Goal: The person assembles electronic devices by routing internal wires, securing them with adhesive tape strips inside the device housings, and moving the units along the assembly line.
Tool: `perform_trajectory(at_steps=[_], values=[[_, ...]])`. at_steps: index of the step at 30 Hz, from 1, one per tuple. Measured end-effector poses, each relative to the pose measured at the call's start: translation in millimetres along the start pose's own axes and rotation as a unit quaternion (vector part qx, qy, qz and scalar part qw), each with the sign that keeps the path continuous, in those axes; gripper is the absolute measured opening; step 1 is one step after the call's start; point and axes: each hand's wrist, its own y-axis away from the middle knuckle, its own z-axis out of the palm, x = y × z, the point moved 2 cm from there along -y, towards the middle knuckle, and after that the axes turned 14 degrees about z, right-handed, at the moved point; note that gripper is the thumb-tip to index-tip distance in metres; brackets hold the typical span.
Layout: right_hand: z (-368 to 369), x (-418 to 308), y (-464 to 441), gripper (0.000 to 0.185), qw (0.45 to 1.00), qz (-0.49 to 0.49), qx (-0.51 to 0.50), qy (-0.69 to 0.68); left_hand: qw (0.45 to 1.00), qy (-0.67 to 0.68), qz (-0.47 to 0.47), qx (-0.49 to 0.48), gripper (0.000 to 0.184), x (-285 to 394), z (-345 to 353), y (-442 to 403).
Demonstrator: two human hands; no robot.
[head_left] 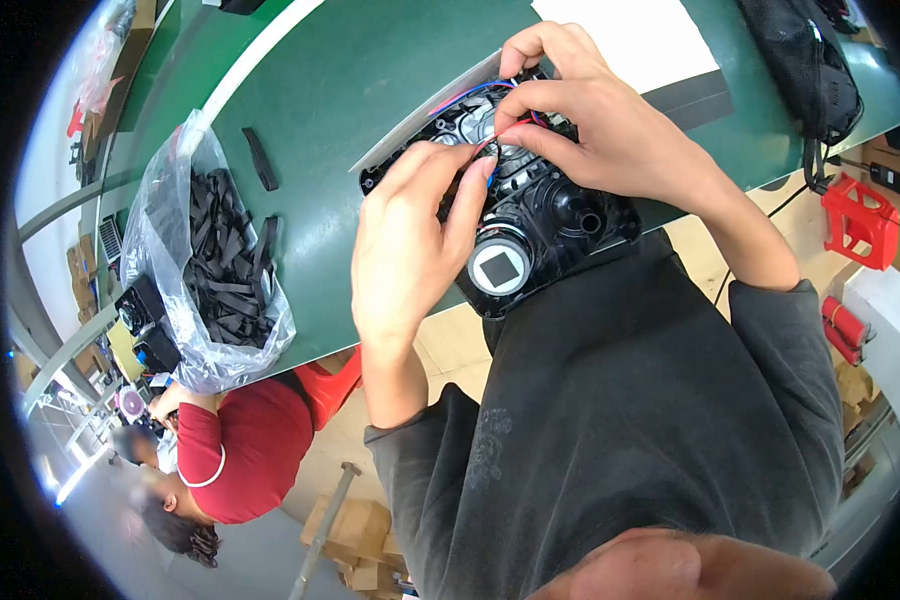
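Observation:
A black plastic housing (530, 235) with its inside showing lies at the table's near edge, close to my body. In its lower corner sits a round speaker (498, 268) with a dark square on its pale face. My left hand (410, 225) pinches a red wire (487, 141) between thumb and forefinger, over the housing's middle. From the other side my right hand (605, 125) has thumb and forefinger closed on the same wire. A blue wire (485, 87) arcs along the housing's far side. The fingers hide part of the wiring.
A clear plastic bag (160, 215) of black strips (220, 270) lies left on the green table (320, 80); loose strips (260, 158) lie beside it. White paper (640, 40) and a black bag (805, 70) are at right. A person in red (255, 450) sits at left.

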Motion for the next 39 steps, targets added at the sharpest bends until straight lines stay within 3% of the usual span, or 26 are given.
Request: perform_trajectory(at_steps=[4, 7, 9, 12, 15, 16, 17, 19, 20, 23, 28, 32, 39], values=[[4.4, -1.1, 3.4, 0.009, 0.999, -0.006, 0.028, 0.036, 0.997, 0.01, -0.078, 0.004, 0.017, 12.6, -5.6, 5.5], [5.3, -1.0, 4.5, 0.009, 0.999, -0.009, 0.036, 0.032, 0.994, -0.086, -0.045, -0.041, 0.015, 7.5, -3.3, 16.8], [5.7, -0.6, 5.0, 0.009, 0.998, -0.013, 0.04, 0.036, 0.996, -0.065, -0.062, -0.006, 0.01, 8.0, -3.1, 20.0], [5.3, 1.2, 7.8, 0.01, 0.999, -0.006, 0.033, 0.022, 0.997, -0.044, -0.048, 0.034, 0.004, 13.4, -1.7, 25.2], [6.7, 4.7, 7.8, 0.011, 0.999, -0.018, 0.029, -0.006, 0.993, -0.036, 0.055, 0.094, 0.006, 22.4, 16.7, 24.0], [5.0, 5.4, 7.7, 0.012, 0.999, -0.025, 0.025, 0.009, 0.991, -0.067, 0.096, 0.059, 0.014, 27.1, 18.1, 21.2], [2.9, 5.3, 8.6, 0.012, 1.0, -0.027, 0.009, -0.001, 0.985, -0.055, 0.13, 0.095, 0.025, 23.0, 20.7, 17.6], [-4.2, 7.5, 8.7, 0.012, 0.999, -0.036, -0.02, -0.018, 0.978, -0.098, 0.078, 0.166, 0.034, 11.9, 22.6, 13.0], [-6.5, 10.1, 8.6, 0.012, 0.999, -0.044, -0.024, -0.016, 0.979, -0.156, 0.048, 0.122, 0.042, 13.5, 17.2, 10.1], [-9.1, 15.6, 8.1, 0.011, 0.997, -0.058, -0.043, -0.025, 0.986, -0.131, 0.1, 0.037, 0.044, 10.3, 21.8, 10.3], [-8.4, 24.2, 8.1, 0.013, 0.995, -0.063, -0.047, -0.06, 0.99, -0.092, 0.093, -0.043, 0.025, 7.8, 33.4, -4.2], [-12.7, 32.9, 10.6, 0.013, 0.993, -0.068, -0.054, -0.076, 0.995, -0.051, 0.085, -0.029, 0.014, 8.3, 42.9, -7.4], [-18.0, 43.8, 10.8, 0.012, 0.986, -0.066, -0.095, -0.121, 0.994, 0.038, 0.098, -0.042, 0.02, -0.2, 39.0, -4.6]])
